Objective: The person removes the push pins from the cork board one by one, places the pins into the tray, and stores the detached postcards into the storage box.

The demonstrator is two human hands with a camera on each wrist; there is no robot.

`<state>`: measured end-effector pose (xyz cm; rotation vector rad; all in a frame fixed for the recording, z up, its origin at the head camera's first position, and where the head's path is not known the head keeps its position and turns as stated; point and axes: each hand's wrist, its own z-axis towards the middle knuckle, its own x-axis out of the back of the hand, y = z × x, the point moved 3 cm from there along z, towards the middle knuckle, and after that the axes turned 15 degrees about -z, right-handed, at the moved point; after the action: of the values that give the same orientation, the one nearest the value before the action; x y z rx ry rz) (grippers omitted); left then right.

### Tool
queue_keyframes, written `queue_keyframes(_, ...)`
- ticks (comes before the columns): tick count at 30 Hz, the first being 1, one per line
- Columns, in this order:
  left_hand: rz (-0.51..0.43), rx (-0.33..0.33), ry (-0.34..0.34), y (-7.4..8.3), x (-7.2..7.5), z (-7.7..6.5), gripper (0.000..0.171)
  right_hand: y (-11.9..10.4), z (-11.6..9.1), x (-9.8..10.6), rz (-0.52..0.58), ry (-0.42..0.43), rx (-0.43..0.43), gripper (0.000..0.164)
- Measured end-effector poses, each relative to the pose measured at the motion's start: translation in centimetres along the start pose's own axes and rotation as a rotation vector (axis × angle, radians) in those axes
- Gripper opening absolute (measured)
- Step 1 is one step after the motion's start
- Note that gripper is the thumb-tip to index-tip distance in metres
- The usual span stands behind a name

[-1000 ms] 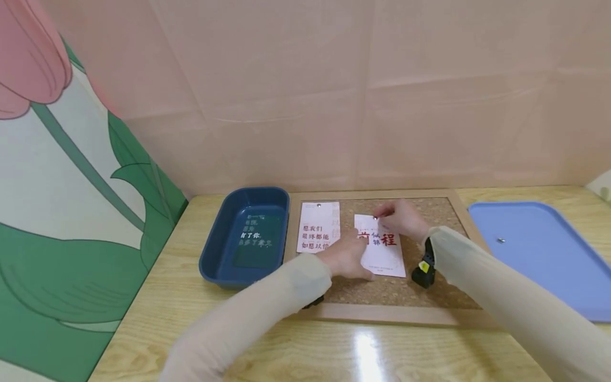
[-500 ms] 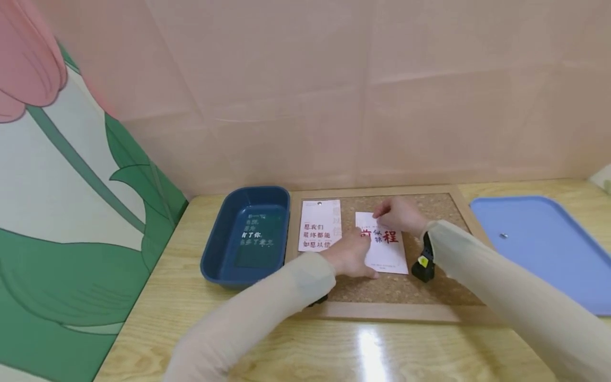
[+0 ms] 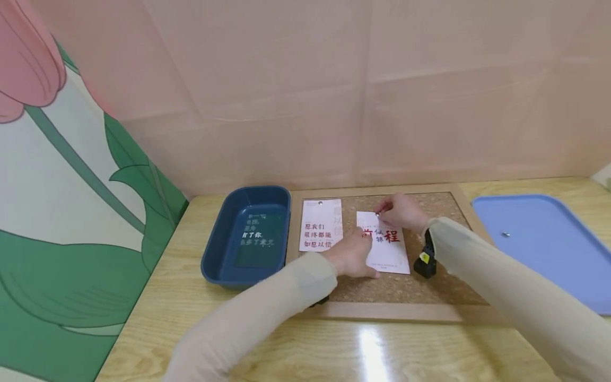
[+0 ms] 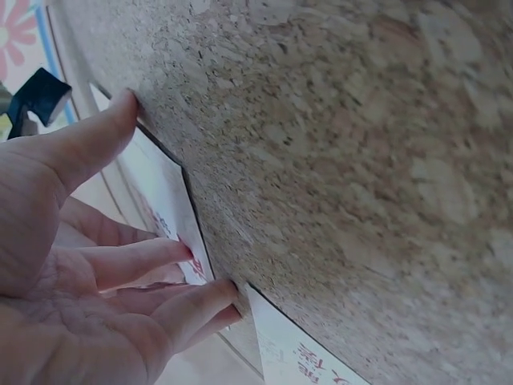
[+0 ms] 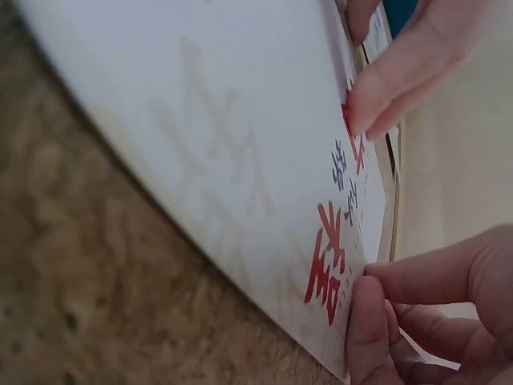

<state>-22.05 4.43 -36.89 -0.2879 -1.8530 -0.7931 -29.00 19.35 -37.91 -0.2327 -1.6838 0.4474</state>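
A white card with red and dark characters lies slightly tilted on the framed cork board. At its top edge my right hand pinches a small silver thumbtack between thumb and finger; those fingertips meet at the card's edge in the right wrist view. My left hand rests with spread, fairly straight fingers on the card's left side, thumb near its bottom edge. To the left, another white card hangs under a silver thumbtack, its lower right corner covered by the left hand.
A dark blue bin stands left of the board, with a green printed card inside. On the right, a light blue tray carries a loose silver thumbtack. A pink cloth rises behind the table.
Both hands stay at the same card. The right fingertips shift slightly at its top edge, and the thumbtack, hidden half a second ago, shows again. The head view has moved a little.
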Motion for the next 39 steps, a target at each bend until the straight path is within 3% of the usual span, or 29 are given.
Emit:
queue_keyframes(6, 0.022, 0.014, -0.016, 0.16, -0.22, 0.04, 0.068, -0.07, 0.31, 0.0, -0.054, -0.032, 0.001, 0.021)
queue_keyframes(15, 0.023, 0.018, -0.027, 0.39, -0.28, 0.22, 0.068, 0.42, 0.36, 0.15, -0.011, -0.067, 0.008, 0.02)
queue_keyframes(22, 0.042, 0.008, -0.024, 0.28, -0.19, 0.21, 0.067, 0.34, -0.26, 0.16, 0.051, -0.022, 0.044, 0.022)
queue_keyframes(30, 0.056, 0.006, -0.032, 0.39, -0.41, 0.25, 0.067, 0.5, -0.25, -0.07, -0.02, 0.01, 0.008, 0.015)
queue_keyframes(39, 0.034, 0.013, -0.035, 0.34, -0.35, 0.32, 0.068, 0.51, -0.39, 0.14, -0.004, -0.055, 0.032, 0.013)
